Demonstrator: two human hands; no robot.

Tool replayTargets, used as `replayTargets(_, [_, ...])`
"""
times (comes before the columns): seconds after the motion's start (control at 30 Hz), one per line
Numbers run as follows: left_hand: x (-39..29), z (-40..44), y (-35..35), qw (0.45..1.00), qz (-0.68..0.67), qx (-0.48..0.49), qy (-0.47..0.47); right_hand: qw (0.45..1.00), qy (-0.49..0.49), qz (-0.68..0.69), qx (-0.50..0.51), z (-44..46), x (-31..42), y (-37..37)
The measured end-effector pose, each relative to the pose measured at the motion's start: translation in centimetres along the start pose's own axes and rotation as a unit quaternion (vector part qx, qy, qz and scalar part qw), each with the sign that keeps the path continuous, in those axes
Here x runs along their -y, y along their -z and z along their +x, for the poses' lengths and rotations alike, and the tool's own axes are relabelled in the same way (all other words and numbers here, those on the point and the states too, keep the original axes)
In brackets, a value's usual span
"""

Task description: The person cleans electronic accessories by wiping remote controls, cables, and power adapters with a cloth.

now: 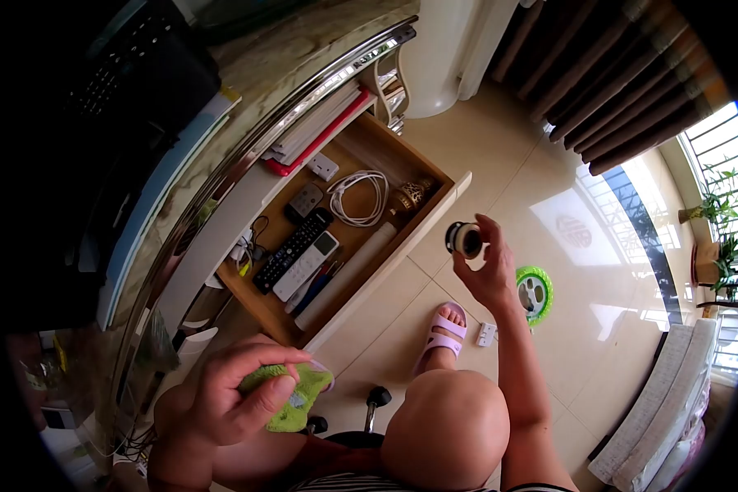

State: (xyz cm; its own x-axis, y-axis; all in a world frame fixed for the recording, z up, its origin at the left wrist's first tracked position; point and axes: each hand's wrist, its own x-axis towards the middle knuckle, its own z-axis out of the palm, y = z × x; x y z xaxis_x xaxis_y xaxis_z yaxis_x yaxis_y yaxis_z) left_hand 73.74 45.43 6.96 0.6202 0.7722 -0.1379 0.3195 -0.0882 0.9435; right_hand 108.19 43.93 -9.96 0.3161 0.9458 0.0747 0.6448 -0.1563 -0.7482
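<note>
My left hand [242,394] is closed around a crumpled green cloth [291,402] above my lap. Held up between the thumb and fingers of my right hand [490,266] is a small dark round object with pale bands [465,239]; its exact kind is unclear. Just left of it is a pulled-out wooden drawer [344,324]. Inside lie a black remote control [293,250], a white remote control [306,266], a coiled white cable [361,198], a white adapter [322,166], a small dark grey device [304,202] and an ornate gold-coloured item [408,195].
A marble-topped cabinet [262,61] runs along the left. On the tiled floor [402,299] are a white power strip [486,334] and a green-rimmed wheel [535,295]. My foot wears a lilac sandal [444,336]. Brown curtains [607,82] hang at the back right.
</note>
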Motion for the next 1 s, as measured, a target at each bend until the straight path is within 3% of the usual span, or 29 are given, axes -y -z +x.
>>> replayTargets(0.17, [-0.5, -1.1, 1.4, 1.000, -0.004, 0.018, 0.019, 0.970, 0.209, -0.017, 0.118, 4.5, 4.5, -6.5])
replayTargets(0.23, [-0.5, -1.5, 2.1, 1.000, 0.012, 0.021, 0.017, 0.956, 0.183, -0.068, 0.220, 5.4, 5.8, -9.2])
replayTargets(0.43, [-0.8, -2.2, 3.0, 1.000, 0.004, 0.014, 0.018, 0.919, 0.215, -0.130, 0.304, 6.9, 5.2, -15.0])
replayTargets(0.53, [-0.6, -2.5, 3.2, 1.000, 0.008, 0.019, 0.007, 0.915, 0.173, -0.142, 0.335, 7.7, 5.3, -15.3])
replayTargets(0.77, [-0.2, -2.5, 3.1, 1.000, 0.003, 0.020, -0.001, 0.921, 0.180, -0.187, 0.289, 8.0, 4.0, -16.5])
replayTargets(0.83, [-0.2, -2.5, 3.1, 1.000, 0.008, 0.021, -0.003, 0.930, 0.229, -0.183, 0.223, 7.9, 3.5, -16.9])
replayTargets(1.0, [-0.7, -1.9, 2.6, 0.999, 0.016, 0.034, 0.006, 0.915, 0.240, -0.216, 0.242, 7.7, 3.3, -16.9])
